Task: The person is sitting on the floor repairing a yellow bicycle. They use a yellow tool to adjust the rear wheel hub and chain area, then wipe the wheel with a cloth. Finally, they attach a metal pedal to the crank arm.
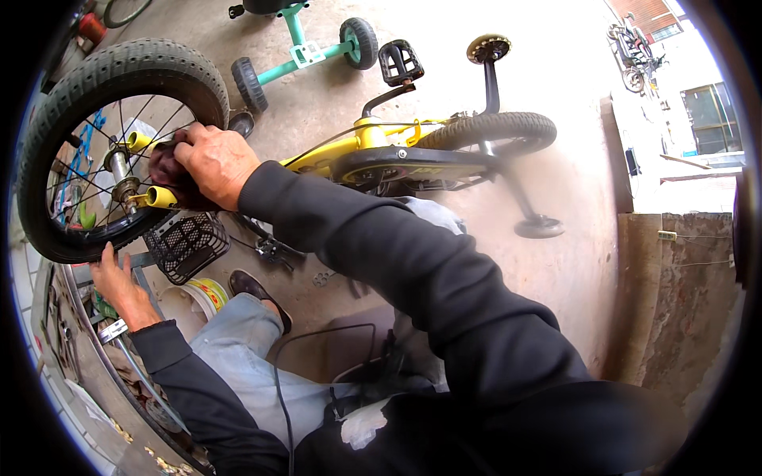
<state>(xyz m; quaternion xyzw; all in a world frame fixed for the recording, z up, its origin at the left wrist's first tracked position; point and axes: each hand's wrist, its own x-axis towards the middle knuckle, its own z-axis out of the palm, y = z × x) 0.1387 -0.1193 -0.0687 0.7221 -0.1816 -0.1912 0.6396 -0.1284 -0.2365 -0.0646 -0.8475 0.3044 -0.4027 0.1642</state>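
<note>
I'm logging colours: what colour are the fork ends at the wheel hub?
The fork ends are yellow, seen best in the head view.

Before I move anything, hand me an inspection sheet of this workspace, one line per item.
Surface: pale grey concrete floor.
Work items: black-tyred spoked wheel between two yellow tubular fork ends; yellow metal bicycle frame beyond.
Hands: right hand holds a dark maroon cloth by the fork ends; left hand is at the tyre's lower edge, its grip unclear.
Clutter: black lattice basket, white round bucket with a yellow band, teal wheeled frame with black wheels.
Cables: thin black cord looping above the lap; connection not visible.
Surroundings: weathered brown wall at right.
</note>
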